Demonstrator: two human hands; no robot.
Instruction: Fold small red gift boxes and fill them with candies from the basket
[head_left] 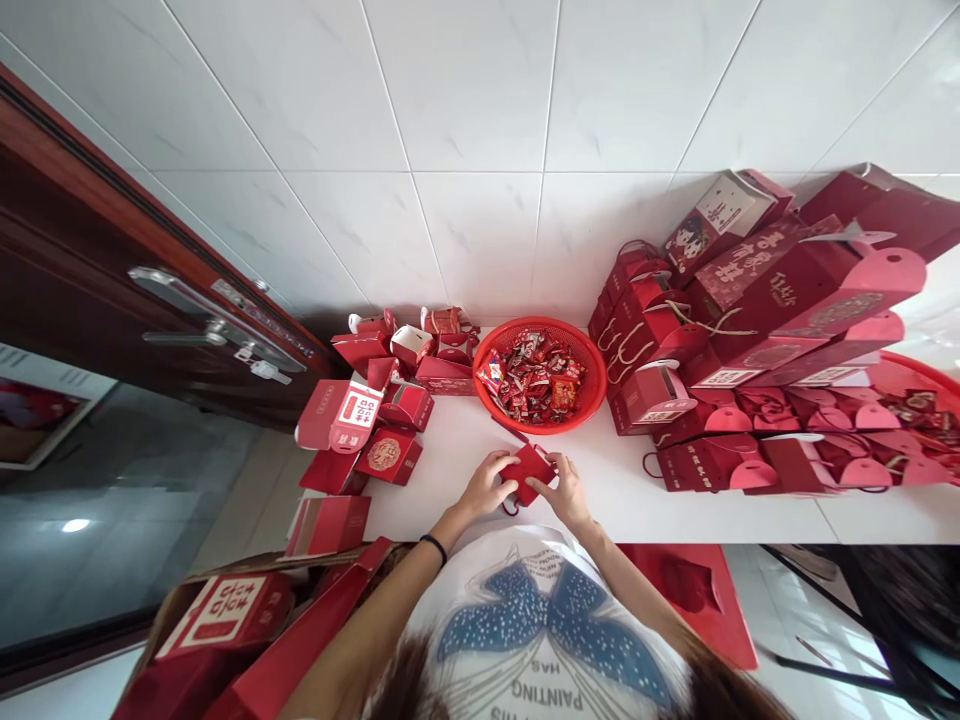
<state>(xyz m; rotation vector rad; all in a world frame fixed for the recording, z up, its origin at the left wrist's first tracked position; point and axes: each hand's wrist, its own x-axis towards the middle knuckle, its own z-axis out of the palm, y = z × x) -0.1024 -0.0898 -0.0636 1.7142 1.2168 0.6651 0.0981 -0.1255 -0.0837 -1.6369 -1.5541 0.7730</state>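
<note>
Between my hands, just above the white table, is a small red gift box (531,474) with a dark cord loop at its lower left. My left hand (487,484) grips its left side with the thumb and fingers. On the right side, my right hand (566,490) pinches the box, its thumb lying across the front. Straight beyond the box sits a red plastic basket (600,375) holding many red-wrapped candies (536,375). The box's contents, if any, cannot be seen.
Red gift boxes (390,455) are heaped at the table's left end. Taller boxes and bags (772,300) stack on the right, beside another candy basket (907,370). A carton of boxes (225,610) stands lower left, near a dark door (90,230). A red stool (735,610) is below the table.
</note>
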